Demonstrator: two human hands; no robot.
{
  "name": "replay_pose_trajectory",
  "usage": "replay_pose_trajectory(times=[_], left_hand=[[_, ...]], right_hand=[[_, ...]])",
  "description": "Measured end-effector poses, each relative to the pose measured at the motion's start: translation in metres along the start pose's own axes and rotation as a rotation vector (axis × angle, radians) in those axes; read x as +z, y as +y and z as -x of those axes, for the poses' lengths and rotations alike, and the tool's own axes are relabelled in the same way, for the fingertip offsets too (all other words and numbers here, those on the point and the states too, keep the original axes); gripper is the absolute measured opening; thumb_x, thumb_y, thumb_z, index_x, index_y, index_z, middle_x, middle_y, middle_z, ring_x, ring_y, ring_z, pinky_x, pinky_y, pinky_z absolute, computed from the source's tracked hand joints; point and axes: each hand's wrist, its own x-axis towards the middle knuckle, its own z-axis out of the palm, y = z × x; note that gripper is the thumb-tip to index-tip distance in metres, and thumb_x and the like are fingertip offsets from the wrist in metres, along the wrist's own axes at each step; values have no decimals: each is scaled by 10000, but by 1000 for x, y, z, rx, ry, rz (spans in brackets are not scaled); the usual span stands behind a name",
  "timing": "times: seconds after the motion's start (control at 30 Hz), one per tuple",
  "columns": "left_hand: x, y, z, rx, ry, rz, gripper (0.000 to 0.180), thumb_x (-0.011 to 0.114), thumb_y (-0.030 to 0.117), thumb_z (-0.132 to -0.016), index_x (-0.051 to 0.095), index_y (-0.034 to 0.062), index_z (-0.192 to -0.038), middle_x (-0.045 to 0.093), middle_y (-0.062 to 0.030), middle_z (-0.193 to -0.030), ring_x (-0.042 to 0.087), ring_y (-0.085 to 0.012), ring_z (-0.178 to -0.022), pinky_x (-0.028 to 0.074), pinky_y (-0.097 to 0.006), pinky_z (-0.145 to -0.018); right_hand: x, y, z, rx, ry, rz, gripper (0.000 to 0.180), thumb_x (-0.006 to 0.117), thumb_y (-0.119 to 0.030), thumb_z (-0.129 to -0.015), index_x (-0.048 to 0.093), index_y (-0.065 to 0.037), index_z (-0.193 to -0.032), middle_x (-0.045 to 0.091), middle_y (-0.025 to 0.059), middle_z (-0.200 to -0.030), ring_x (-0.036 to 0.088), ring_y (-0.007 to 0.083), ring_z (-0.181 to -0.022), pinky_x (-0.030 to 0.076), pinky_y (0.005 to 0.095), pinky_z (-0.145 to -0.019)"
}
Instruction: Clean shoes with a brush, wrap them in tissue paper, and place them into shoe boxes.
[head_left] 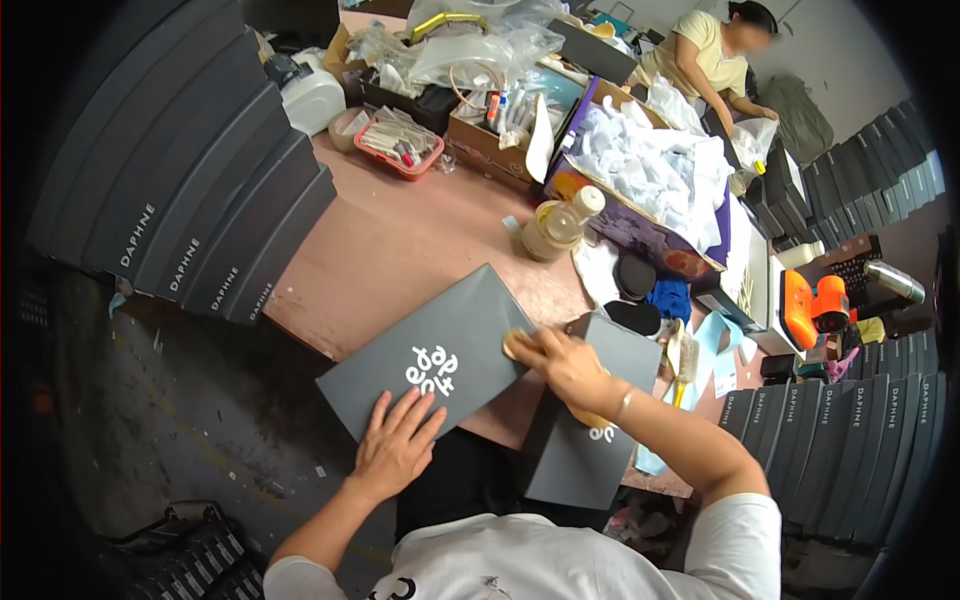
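A dark grey shoebox (460, 315) with white lettering lies tilted across the table's front edge. My left hand (395, 440) rests on its near part, fingers spread flat. My right hand (568, 368) pinches a small tan pad (517, 346) against the box's right edge; whether it is sponge or rubber I cannot tell. Beneath my right forearm a second dark grey shoebox (575, 460) leans at the table edge. Something yellowish on that box is mostly hidden by my right wrist.
On the pink table (400, 230) stand a pump bottle (556, 228), a red basket of swabs (400, 145) and a purple carton of white paper (650, 235). A brush (683, 365) lies right. Stacked shoeboxes (190, 170) flank both sides. A person (705, 60) works at the far right.
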Motion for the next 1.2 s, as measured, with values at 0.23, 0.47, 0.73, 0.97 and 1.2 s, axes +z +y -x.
replay_pose_trajectory(times=[0.23, 0.47, 0.73, 0.97, 1.2], left_hand=[[-3, 4, 4, 3, -21, -21, 576, 710, 193, -766, 539, 101, -1309, 461, -121, -1388, 387, -297, -1330, 269, -544, -1098], [-2, 7, -4, 40, 26, -19, 543, 715, 186, -767, 559, 96, -1279, 481, -121, -1370, 409, -298, -1310, 282, -542, -1091], [11, 4, 3, 20, 35, -87, 538, 699, 165, -771, 547, 40, -1271, 451, -173, -1387, 352, -355, -1345, 184, -568, -1129], [39, 41, -37, 215, 163, 136, 638, 612, 224, -932, 309, 20, -1454, 301, -169, -1515, 392, -375, -1326, 379, -459, -1058], [152, 126, -70, -502, -120, 1536, 521, 582, 362, -923, 481, -25, -1257, 569, -170, -1170, 594, -274, -1033, 488, -394, -899]], right_hand=[[1, -11, -57, 15, 82, 168, 486, 513, -107, -848, 484, -79, -1333, 521, 109, -993, 637, 256, -772, 545, 376, -607], [25, 24, -86, 161, 257, 120, 374, 511, -100, -849, 592, -104, -1213, 581, 96, -1041, 638, 251, -833, 547, 373, -637], [-9, -26, -111, 259, 644, -124, 642, 679, -200, -788, 442, -136, -1381, 409, 228, -1391, 453, 378, -1227, 369, 494, -997], [16, -90, 180, 821, 860, -228, 628, 606, -223, -907, 334, -31, -1439, 435, 228, -1351, 469, 355, -1216, 380, 416, -1006], [60, -94, 269, 1112, 873, -420, 551, 553, -253, -953, 386, 38, -1390, 531, 244, -1262, 508, 326, -1202, 376, 391, -1037]])
